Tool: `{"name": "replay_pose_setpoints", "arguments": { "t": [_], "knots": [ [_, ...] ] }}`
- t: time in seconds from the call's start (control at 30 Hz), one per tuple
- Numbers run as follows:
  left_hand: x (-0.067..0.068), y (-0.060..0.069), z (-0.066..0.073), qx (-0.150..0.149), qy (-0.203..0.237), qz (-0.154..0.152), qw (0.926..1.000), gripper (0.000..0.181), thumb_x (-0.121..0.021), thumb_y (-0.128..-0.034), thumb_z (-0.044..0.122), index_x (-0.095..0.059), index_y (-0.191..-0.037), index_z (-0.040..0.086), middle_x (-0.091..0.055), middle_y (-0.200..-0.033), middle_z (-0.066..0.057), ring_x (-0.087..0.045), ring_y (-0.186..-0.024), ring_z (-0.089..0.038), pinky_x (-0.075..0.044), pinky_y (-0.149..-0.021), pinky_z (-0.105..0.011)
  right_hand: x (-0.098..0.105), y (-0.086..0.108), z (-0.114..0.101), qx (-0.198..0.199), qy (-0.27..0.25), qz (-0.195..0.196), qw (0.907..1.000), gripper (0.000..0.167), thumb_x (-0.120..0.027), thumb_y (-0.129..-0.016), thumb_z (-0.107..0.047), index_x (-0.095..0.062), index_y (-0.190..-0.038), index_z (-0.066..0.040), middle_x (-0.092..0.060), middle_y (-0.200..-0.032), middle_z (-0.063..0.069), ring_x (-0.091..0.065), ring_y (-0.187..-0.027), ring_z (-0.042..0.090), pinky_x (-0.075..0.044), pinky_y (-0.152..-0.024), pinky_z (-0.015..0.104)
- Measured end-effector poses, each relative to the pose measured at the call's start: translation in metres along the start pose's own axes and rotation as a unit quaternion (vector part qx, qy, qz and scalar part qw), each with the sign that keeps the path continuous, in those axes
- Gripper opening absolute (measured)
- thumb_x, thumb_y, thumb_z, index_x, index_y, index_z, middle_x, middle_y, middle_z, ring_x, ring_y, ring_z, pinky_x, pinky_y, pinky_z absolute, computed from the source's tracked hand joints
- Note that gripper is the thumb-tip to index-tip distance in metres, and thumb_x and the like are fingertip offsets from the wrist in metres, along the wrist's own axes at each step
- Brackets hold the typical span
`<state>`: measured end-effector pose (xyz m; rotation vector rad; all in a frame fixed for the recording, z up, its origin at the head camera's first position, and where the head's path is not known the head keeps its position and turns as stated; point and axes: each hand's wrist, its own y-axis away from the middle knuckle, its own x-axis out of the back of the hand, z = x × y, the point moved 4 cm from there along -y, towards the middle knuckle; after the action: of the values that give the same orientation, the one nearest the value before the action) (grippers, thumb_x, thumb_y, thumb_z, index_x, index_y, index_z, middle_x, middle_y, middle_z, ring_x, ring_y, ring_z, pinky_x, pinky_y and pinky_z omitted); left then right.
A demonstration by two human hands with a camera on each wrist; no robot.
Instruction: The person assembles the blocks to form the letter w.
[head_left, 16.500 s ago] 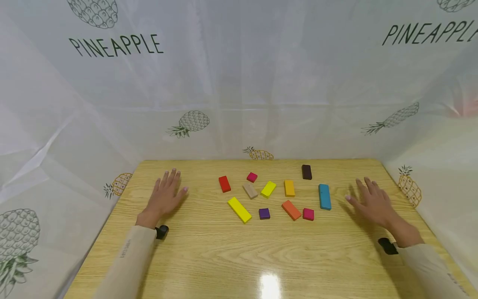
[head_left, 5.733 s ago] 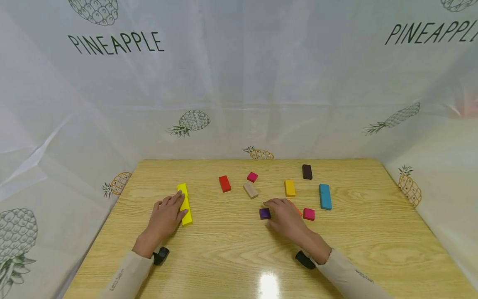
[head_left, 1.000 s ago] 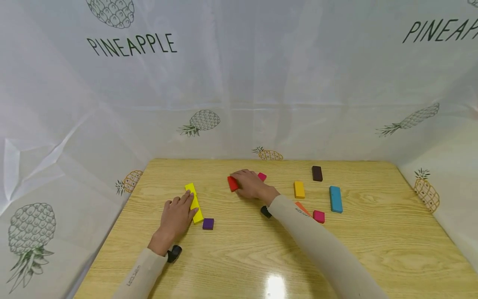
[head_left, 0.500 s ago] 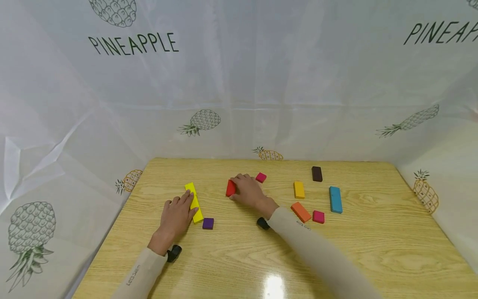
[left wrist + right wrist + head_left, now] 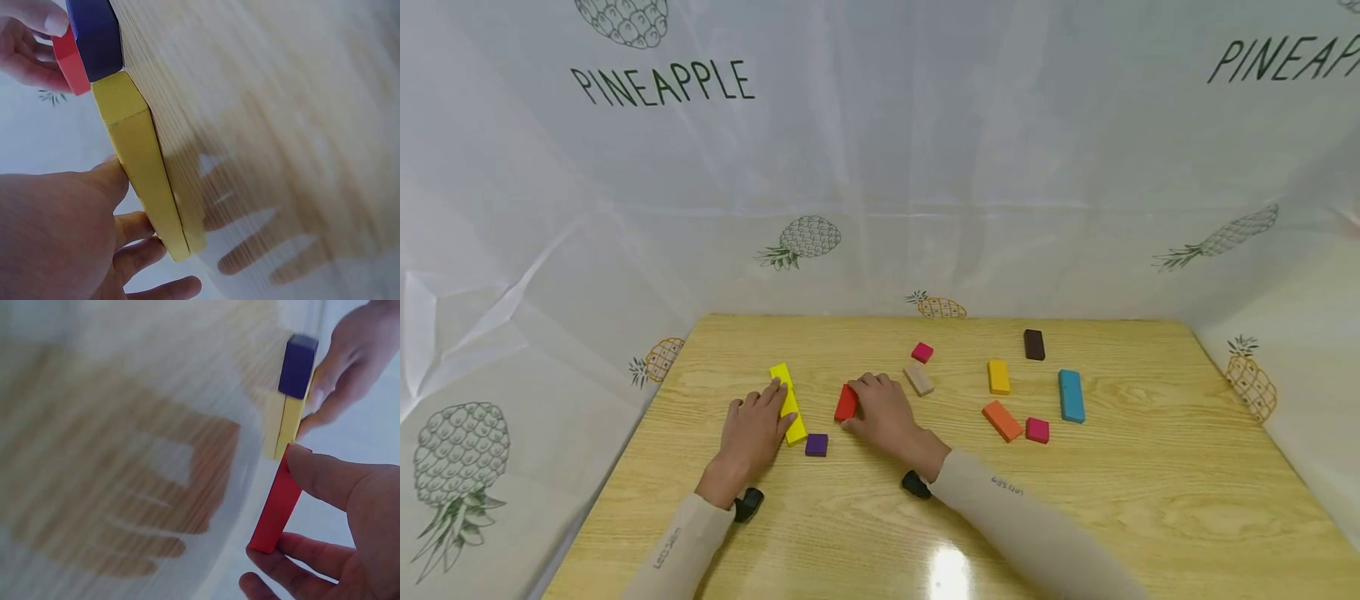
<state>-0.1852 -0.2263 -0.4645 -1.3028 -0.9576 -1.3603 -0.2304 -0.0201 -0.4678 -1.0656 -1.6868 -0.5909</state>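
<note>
Lying inside table-edge (image 5: 1112, 324), two yellow blocks (image 5: 789, 404) are touched by relaxed left hand (image 5: 751, 433), one red block (image 5: 846, 403) pinched by right hand (image 5: 886, 417).

The left sleeve (image 5: 688, 560), at seven o'clock, and right sleeve (image 5: 1030, 533), at five, are beige with small dark lettering (image 5: 667, 548), while a black wrist device (image 5: 748, 505) sits at three o'clock from the left cuff (image 5: 713, 510) and a matching black device (image 5: 916, 485) at eight from the right cuff (image 5: 944, 470).
</note>
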Motion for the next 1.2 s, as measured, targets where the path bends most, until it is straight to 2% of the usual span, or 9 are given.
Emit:
{"name": "replay_pose_setpoints", "arguments": {
  "t": [0.27,0.47,0.73,0.83,1.0,1.2],
  "knots": [
    [-0.004,-0.001,-0.003,0.0,-0.004,-0.008,1.0,0.055,-0.056,-0.1111,0.028,-0.048,-0.156,-0.002,-0.047,-0.161,-0.023,-0.053,-0.134,-0.046,-0.04,-0.109,-0.065,-0.005,0.009,-0.015,-0.008,0.022,-0.014,0.9996,0.065,-0.085,-0.091,-0.04,-0.065,-0.142,-0.006,-0.067,-0.132,0.008,-0.059,-0.124,0.03,-0.047,-0.107,0.048],
    [-0.005,-0.001,-0.003,0.001,-0.004,-0.011,0.9999,0.055,-0.056,-0.1112,0.028,-0.048,-0.156,-0.003,-0.046,-0.161,-0.023,-0.053,-0.134,-0.046,-0.04,-0.109,-0.065,-0.008,0.014,-0.02,-0.013,0.032,-0.013,0.9993,0.06,-0.087,-0.09,-0.038,-0.067,-0.136,-0.007,-0.067,-0.125,0.006,-0.06,-0.116,0.028,-0.048,-0.102,0.046],
    [-0.003,-0.001,-0.002,0.0,-0.007,0.003,1.0,0.054,-0.058,-0.1102,0.028,-0.051,-0.154,-0.003,-0.049,-0.159,-0.023,-0.054,-0.132,-0.045,-0.041,-0.107,-0.065,-0.01,0.014,-0.025,-0.023,0.068,-0.012,0.9973,0.054,-0.087,-0.089,-0.041,-0.068,-0.129,-0.009,-0.066,-0.118,0.004,-0.06,-0.11,0.025,-0.049,-0.101,0.043],
    [-0.004,-0.001,-0.002,0.001,-0.006,0.003,1.0,0.055,-0.058,-0.11,0.028,-0.05,-0.155,-0.003,-0.048,-0.16,-0.023,-0.054,-0.132,-0.045,-0.041,-0.107,-0.065,-0.011,0.014,-0.025,-0.024,0.068,-0.015,0.9973,0.055,-0.087,-0.089,-0.042,-0.067,-0.129,-0.009,-0.065,-0.119,0.005,-0.059,-0.11,0.026,-0.048,-0.101,0.043],
    [-0.004,-0.001,-0.002,0.0,0.001,0.005,1.0,0.054,-0.059,-0.1097,0.027,-0.05,-0.154,-0.003,-0.048,-0.16,-0.023,-0.054,-0.132,-0.046,-0.041,-0.107,-0.065,-0.004,0.016,-0.016,-0.022,0.025,-0.012,0.9994,0.061,-0.086,-0.09,-0.04,-0.064,-0.135,-0.006,-0.064,-0.129,0.009,-0.058,-0.117,0.03,-0.047,-0.105,0.048],
    [-0.005,-0.001,-0.003,-0.007,0.003,0.017,0.9998,0.054,-0.06,-0.1092,0.026,-0.052,-0.154,-0.003,-0.05,-0.158,-0.024,-0.055,-0.13,-0.046,-0.042,-0.105,-0.065,0.022,0.015,0.015,-0.022,-0.021,-0.002,0.9995,0.069,-0.085,-0.092,-0.034,-0.058,-0.147,-0.002,-0.058,-0.147,0.016,-0.052,-0.135,0.039,-0.038,-0.116,0.058]
  ]
}}
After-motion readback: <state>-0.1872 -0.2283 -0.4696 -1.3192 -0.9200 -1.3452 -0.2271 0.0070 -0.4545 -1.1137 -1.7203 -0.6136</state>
